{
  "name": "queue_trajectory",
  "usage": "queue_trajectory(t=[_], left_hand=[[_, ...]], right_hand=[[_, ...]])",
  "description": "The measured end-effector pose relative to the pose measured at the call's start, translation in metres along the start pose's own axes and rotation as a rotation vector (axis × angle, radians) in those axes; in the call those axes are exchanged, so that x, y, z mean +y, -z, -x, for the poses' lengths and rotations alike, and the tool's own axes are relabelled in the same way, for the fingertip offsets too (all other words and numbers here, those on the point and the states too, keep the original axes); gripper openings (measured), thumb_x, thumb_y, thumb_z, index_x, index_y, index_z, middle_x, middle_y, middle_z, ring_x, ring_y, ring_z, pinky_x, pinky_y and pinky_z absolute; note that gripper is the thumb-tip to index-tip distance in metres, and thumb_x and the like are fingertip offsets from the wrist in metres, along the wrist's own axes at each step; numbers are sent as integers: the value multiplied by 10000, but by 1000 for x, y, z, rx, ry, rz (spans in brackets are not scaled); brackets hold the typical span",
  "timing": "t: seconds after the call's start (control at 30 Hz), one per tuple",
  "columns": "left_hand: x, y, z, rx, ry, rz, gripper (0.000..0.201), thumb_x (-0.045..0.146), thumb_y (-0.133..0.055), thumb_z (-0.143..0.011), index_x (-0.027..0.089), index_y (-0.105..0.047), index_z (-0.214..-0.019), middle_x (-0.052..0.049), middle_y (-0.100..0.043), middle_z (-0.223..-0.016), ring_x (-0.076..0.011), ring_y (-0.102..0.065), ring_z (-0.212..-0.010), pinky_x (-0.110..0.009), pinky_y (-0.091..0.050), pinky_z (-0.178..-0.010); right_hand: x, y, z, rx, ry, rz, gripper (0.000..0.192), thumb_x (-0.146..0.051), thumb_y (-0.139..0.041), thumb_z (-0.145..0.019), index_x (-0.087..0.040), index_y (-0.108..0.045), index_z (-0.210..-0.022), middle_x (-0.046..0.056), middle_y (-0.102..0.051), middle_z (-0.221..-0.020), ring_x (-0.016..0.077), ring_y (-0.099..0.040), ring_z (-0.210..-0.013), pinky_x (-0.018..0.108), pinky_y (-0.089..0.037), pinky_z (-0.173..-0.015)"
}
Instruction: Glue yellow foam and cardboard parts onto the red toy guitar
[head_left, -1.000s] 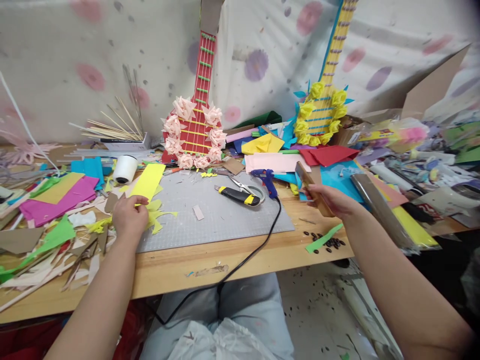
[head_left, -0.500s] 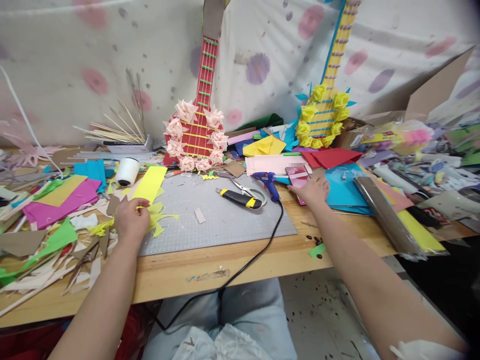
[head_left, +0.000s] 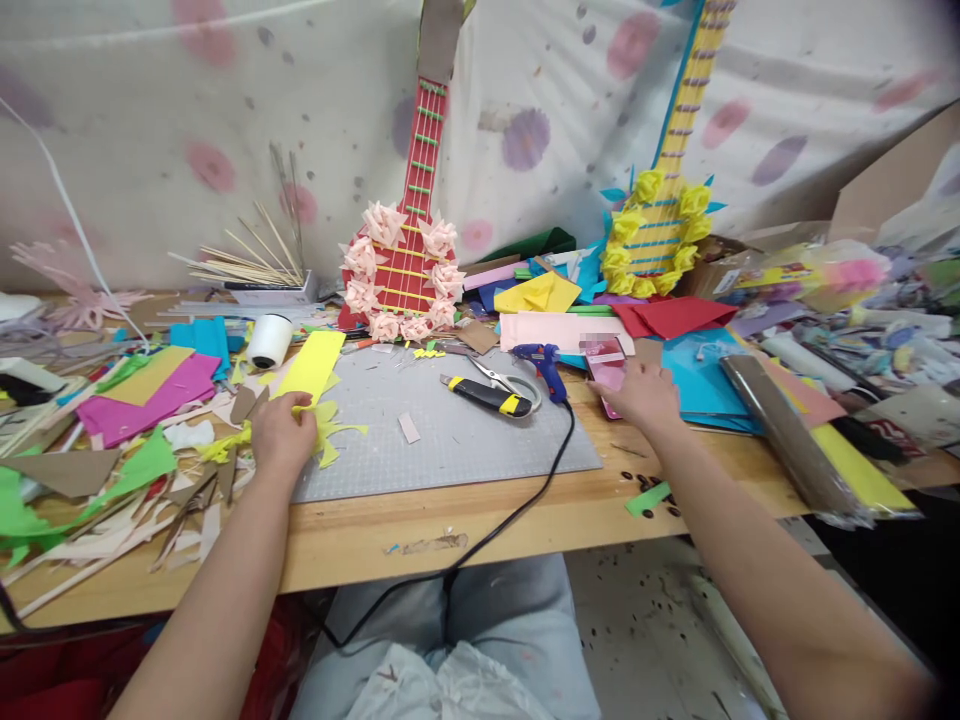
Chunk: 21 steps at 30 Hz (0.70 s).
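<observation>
My left hand (head_left: pixel 282 432) rests at the left edge of the grey cutting mat (head_left: pixel 390 460), fingers curled in. It lies against a yellow paper strip (head_left: pixel 311 365) and cut yellow paper pieces (head_left: pixel 334 432); whatever may be inside the fingers is hidden. My right hand (head_left: pixel 646 395) reaches over the right side of a phone (head_left: pixel 609 372) with a lit pinkish screen. Its thumb is stretched over the phone and the other fingers are apart. Left of the phone are a blue glue gun (head_left: pixel 544 368), scissors (head_left: pixel 517 385) and a yellow-and-black utility knife (head_left: pixel 487 395).
A red paper guitar (head_left: pixel 405 270) with pink flowers and a yellow one (head_left: pixel 652 235) lean at the back. Scraps (head_left: pixel 112 410) crowd the left. The glue gun's black cord (head_left: pixel 517 515) crosses the table edge. A wrapped brown roll (head_left: pixel 780 430) lies right.
The whole view has shifted slightly, so things sit further right. My right hand has shifted a little toward the phone's right side. The left hand stays by the yellow paper, fingers still curled.
</observation>
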<state>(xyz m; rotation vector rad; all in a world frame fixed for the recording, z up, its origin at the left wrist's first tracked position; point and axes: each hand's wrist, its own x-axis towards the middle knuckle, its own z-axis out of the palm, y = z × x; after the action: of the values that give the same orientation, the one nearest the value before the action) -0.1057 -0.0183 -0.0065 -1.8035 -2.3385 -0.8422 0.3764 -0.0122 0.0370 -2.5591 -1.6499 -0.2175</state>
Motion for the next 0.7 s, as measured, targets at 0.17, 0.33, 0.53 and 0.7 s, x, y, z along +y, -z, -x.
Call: queue_trajectory(t=[0.17, 0.33, 0.53, 0.7], left_hand=[[-5, -2, -2, 52, -56, -59, 300, 242, -428, -751, 153, -655, -926, -124, -659, -925, -289, -564, -965, -413, -399, -894], [6, -6, 3, 26, -307, -8, 347, 320, -424, -794, 146, -635, -1008, -116, -653, -1056, -255, -550, -1059, -433, -292, -1044], [29, -18, 21, -267, -592, 55, 481, 396, -370, -863, 140, -523, -1241, -114, -449, -1380, -221, -385, -1289, -387, -300, -1076], [31, -22, 26, -407, -620, 4, 560, 458, -337, -883, 147, -427, -1340, -116, -340, -1451, -216, -310, -1338, -393, -255, -1106]], right_hand=[[-28, 36, 34, -208, 206, -20, 330, -397, -396, -867, -171, -637, -888, 118, -651, -930, 245, -597, -864, 309, -397, -664], [-92, 30, 53, -187, 455, -146, 378, -397, -338, -914, -182, -633, -816, 85, -674, -853, 191, -607, -776, 261, -339, -601], [-162, -6, 46, 77, 655, -378, 243, -334, -544, -839, -149, -577, -992, 91, -617, -1042, 196, -529, -1003, 264, -366, -806], [-179, -31, 56, 102, 581, -343, 368, -333, -573, -815, -133, -527, -1120, 112, -605, -1079, 250, -512, -1011, 326, -373, -840]])
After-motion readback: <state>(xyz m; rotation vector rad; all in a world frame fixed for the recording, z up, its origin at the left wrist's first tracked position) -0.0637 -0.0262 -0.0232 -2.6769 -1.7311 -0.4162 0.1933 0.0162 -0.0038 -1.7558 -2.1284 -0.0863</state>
